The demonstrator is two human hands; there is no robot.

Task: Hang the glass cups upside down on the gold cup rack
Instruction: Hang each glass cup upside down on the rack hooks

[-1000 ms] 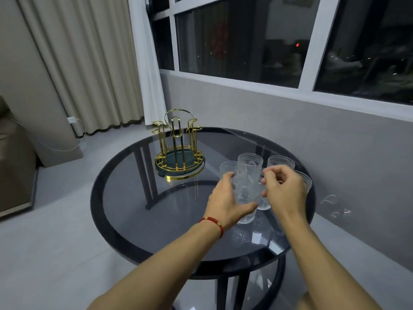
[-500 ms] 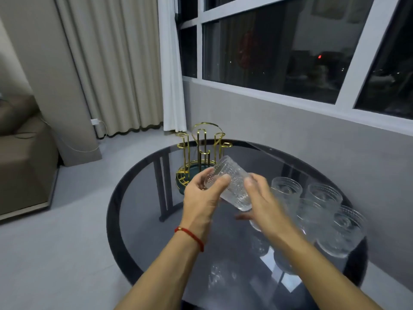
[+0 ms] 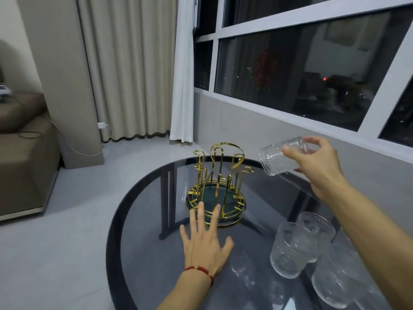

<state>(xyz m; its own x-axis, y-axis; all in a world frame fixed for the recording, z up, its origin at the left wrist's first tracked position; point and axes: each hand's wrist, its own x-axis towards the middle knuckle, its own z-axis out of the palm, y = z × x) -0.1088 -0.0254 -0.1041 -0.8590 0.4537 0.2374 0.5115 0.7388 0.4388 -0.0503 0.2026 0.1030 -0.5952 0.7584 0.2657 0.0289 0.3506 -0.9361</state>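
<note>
Right hand (image 3: 317,163) grips ribbed glass cup (image 3: 279,157), tilted; gold wire rack (image 3: 220,186) beside.

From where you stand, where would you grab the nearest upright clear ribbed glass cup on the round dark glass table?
Probably around the side wall of the clear ribbed glass cup, reaching from its left. It stands upright, mouth up, and another cup crowds it behind on the right, while the dark glass table lies bare on its left.

Glass cup (image 3: 280,157) in right hand (image 3: 317,162) beside gold rack (image 3: 218,186)
</note>
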